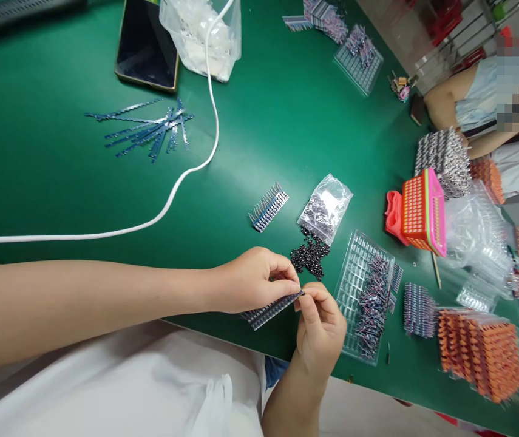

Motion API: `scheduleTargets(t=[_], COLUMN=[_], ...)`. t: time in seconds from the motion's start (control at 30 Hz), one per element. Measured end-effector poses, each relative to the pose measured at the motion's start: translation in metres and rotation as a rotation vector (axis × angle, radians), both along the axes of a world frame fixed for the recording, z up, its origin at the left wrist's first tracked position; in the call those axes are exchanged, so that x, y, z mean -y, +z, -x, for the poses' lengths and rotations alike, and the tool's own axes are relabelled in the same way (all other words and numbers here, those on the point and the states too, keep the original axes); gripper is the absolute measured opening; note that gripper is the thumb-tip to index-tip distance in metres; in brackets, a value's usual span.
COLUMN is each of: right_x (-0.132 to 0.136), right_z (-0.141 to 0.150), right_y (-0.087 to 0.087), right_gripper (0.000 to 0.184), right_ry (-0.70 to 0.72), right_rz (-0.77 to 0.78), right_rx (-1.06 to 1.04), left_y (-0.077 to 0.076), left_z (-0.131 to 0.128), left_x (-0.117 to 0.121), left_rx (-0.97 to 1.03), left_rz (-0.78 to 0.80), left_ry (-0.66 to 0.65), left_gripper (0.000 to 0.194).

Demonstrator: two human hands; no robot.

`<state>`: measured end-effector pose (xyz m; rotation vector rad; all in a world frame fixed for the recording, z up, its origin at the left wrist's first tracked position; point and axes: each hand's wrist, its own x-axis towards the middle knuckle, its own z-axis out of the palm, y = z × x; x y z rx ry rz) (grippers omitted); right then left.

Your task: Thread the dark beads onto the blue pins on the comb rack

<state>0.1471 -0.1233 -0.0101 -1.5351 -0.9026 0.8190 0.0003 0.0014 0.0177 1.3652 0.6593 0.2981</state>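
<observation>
Head view: over the green table [104, 194], close to me, my left hand [254, 278] and right hand [322, 325] pinch one end of a dark strip [269, 314], likely light, stiff and easily snapped, best held by its long sides, with tiny black beads [310, 257] just beyond

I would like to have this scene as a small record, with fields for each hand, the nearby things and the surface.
Left hand: holds a dark strip
Right hand: fingers at the strip's right end; exact grip unclear
Beyond hands: loose black parts beside a clear bag
Right of hands: clear tray with a parts pile
Farther off: phone, white cable, orange basket
Surface: green table
</observation>
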Motion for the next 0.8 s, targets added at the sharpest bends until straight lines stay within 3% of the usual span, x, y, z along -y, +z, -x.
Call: scheduleTargets(t=[0.17, 0.63, 0.8], right_x=[0.0009, 0.0004, -0.0013], right_z=[-0.0023, -0.0055, -0.0084], right_y=[-0.0013, -0.0030, 0.0003], right_gripper=[0.003, 0.006, 0.011], right_ry=[0.061, 0.022, 0.072], right_rz=[-0.011, 0.040, 0.063], right_rx=[-0.095, -0.175, -0.290], left_y=[0.0013, -0.0004, -0.0004], left_z=[0.0012, 0.0018, 0.0027], left_x=[0.0009, 0.0032, 0.0023], left_rx=[-0.025, -0.061, -0.040], left_rz=[-0.018, -0.037, 0.002], left_ry=[-0.002, -0.032, -0.080], left_gripper=[0.019, 0.023, 0.021])
